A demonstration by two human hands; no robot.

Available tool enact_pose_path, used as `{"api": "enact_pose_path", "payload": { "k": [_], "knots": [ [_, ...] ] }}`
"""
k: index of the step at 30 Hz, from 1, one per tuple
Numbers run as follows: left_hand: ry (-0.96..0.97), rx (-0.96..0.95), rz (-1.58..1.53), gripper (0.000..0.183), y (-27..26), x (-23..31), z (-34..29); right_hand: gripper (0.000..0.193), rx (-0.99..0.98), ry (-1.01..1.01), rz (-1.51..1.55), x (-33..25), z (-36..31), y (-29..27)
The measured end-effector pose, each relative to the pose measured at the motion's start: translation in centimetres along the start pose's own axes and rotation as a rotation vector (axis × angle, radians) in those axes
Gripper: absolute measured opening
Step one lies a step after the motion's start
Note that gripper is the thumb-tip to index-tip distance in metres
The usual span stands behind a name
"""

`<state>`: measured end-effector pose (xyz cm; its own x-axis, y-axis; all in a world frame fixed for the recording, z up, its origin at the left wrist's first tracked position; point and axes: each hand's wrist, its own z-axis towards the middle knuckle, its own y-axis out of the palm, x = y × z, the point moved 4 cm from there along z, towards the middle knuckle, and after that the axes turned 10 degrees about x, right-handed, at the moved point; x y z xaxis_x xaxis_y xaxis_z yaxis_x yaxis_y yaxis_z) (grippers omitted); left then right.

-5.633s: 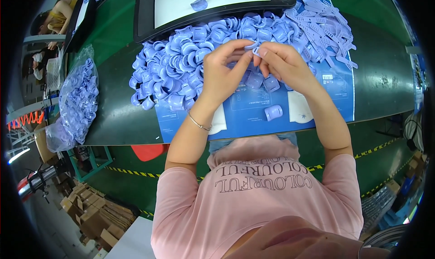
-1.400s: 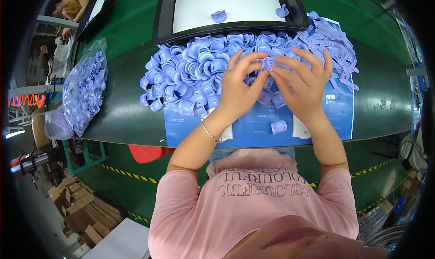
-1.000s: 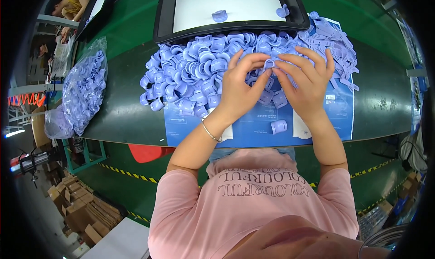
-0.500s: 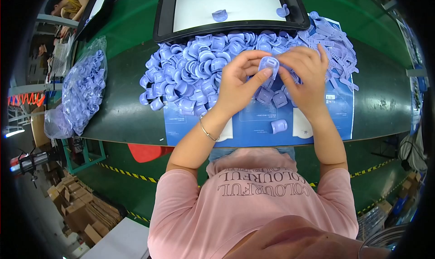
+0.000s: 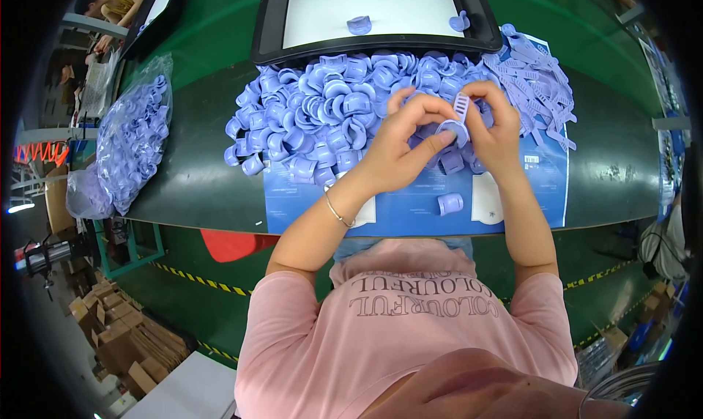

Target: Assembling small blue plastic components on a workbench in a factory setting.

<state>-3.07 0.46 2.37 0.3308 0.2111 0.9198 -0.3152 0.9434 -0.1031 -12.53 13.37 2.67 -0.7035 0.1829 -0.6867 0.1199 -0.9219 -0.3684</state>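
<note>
My left hand point(image 5: 406, 142) pinches a curved periwinkle plastic piece point(image 5: 455, 132) between thumb and fingers. A slotted strap point(image 5: 461, 105) of the same colour stands up from that piece; whether it passes through it I cannot tell. Closed on the strap's side are the thumb and fingers of my right hand point(image 5: 499, 133). Behind and left of my hands spreads a heap of curved pieces point(image 5: 322, 100). Beyond my right hand lies a pile of flat slotted straps point(image 5: 538, 82). One loose curved piece point(image 5: 450, 204) rests nearer to me on the blue printed sheet point(image 5: 410, 203).
A black-rimmed tray point(image 5: 381, 47) with a white bottom and a few pieces stands at the far side. To the left, a clear plastic bag point(image 5: 135, 137) full of pieces sits on the dark table point(image 5: 205, 155). A red stool point(image 5: 234, 245) is below the table edge.
The curved piece has been turned and brought slightly lower and to the right. The slotted strap now shows upright between my hands, and my right fingers have curled in.
</note>
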Motion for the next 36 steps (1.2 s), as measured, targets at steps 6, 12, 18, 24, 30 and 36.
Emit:
{"api": "enact_pose_path", "payload": {
  "k": [6,12,18,24,30,36],
  "knots": [
    [0.428,0.089,0.627,0.017,-0.2,0.8,0.4,0.013,-0.234,0.437,0.807,1.1,0.1,0.9],
    [0.322,0.122,0.524,0.028,-0.2,1.1,0.4,0.01,-0.216,0.414,0.645,1.0,-0.5,0.7],
    [-0.091,0.168,-0.2,0.042,-0.7,-1.9,0.5,0.014,-0.133,-0.195,0.206,-2.5,-0.4,0.3],
    [-0.068,0.131,-0.149,0.043,-0.1,-1.0,0.4,0.014,-0.019,-0.179,0.11,-2.3,-0.4,0.0],
    [0.157,0.055,0.17,0.048,-0.2,-0.6,0.2,0.011,-0.044,-0.115,0.058,-2.3,0.1,-0.3],
    [0.098,0.077,0.18,0.05,0.2,-0.5,0.3,0.008,-0.061,-0.079,0.066,-1.9,0.2,0.0]
  ]
}}
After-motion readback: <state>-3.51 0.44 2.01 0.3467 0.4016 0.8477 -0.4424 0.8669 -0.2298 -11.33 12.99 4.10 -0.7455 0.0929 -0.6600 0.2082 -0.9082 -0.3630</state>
